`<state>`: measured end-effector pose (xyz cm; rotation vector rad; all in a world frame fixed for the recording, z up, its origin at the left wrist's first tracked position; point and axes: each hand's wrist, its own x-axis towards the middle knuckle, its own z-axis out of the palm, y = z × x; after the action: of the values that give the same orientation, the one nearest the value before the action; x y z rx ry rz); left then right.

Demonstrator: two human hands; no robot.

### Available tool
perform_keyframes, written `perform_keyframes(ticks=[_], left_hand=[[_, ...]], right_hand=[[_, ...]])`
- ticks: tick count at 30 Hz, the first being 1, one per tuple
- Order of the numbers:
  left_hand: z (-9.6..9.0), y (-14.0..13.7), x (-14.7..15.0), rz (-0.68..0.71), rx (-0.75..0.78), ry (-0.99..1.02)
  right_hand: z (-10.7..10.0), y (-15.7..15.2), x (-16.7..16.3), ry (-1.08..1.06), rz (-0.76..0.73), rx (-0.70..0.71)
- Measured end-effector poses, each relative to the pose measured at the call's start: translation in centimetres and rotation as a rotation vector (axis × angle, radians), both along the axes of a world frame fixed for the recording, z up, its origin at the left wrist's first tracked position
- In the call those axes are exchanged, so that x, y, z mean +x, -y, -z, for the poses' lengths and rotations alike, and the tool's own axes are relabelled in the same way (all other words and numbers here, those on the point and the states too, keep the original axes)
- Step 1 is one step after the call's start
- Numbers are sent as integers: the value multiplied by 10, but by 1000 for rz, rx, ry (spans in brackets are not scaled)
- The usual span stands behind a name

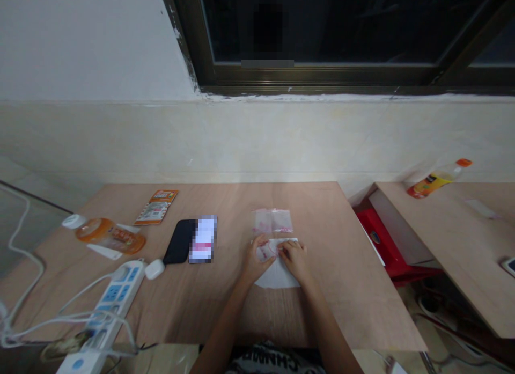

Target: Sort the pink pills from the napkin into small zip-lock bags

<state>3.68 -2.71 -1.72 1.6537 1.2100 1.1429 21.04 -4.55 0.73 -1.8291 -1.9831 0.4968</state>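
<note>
A white sheet point(277, 277), which looks like thin paper, lies on the table in front of me. Over its upper part is something clear with pink marks, perhaps a small plastic bag; the hands cover part of it. My left hand point(256, 262) rests on the sheet's left side, thumb and fingers spread apart. On the other side, my right hand point(295, 260) has its fingertips bent together in a pinch at the sheet's upper middle. Just beyond both hands lies a flat clear plastic bag point(273, 221) with pink print.
Left on the table point(341, 309) are a lit phone point(203, 240), a black phone-like slab point(179, 242), a white charger point(155, 269), an orange packet point(156, 207), a lying orange drink bottle point(110, 234) and a power strip point(116, 296) with cables. Another bottle point(436, 181) lies on the right-hand table.
</note>
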Motion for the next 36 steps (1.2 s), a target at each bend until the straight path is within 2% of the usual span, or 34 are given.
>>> perform_keyframes(ticks=[6, 14, 17, 21, 24, 29, 36], left_hand=[[1, 0, 0, -6, 5, -4], [-1, 0, 1, 15, -25, 23], [-3, 0, 2, 11, -48, 42], [-5, 0, 2, 19, -60, 50], [-6, 1, 1, 15, -73, 45], [-4, 0, 1, 8, -84, 31], [-2, 0, 1, 3, -78, 5]], right_hand=[[0, 1, 0, -10, -13, 3], [-9, 0, 9, -145, 127, 101], [-12, -3, 7, -228, 74, 109], [-11, -5, 2, -322, -51, 43], [-9, -4, 4, -359, -28, 17], [-7, 4, 11, -254, 43, 8], [-8, 8, 3, -94, -10, -26]])
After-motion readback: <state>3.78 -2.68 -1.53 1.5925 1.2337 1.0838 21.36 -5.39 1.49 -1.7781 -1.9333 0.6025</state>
